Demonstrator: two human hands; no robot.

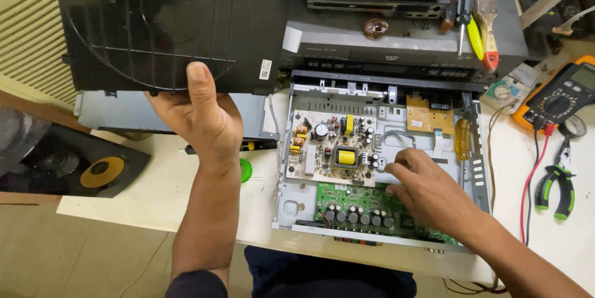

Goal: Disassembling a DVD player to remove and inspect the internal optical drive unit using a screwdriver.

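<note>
My left hand (pixel 201 115) grips the lower edge of a black plastic disc tray unit (pixel 167 22), holding it up at the upper left. An opened grey metal player chassis (pixel 291 202) lies on the white table in front of me. Inside it sit a pale power board (pixel 331 149) with a yellow transformer and a green circuit board (pixel 356 208). My right hand (pixel 427 189) rests inside the chassis, its fingertips touching grey wires beside the power board. A small tan board (pixel 429 115) sits at the chassis's far right corner.
Stacked black players (pixel 396 38) stand behind the chassis, with screwdrivers and a brush (pixel 486 7) on top. A screwdriver with an amber handle (pixel 462 139) lies in the chassis. An orange multimeter (pixel 561 96) and green-handled pliers (pixel 556 189) lie at the right. A black speaker (pixel 68 165) sits at the left.
</note>
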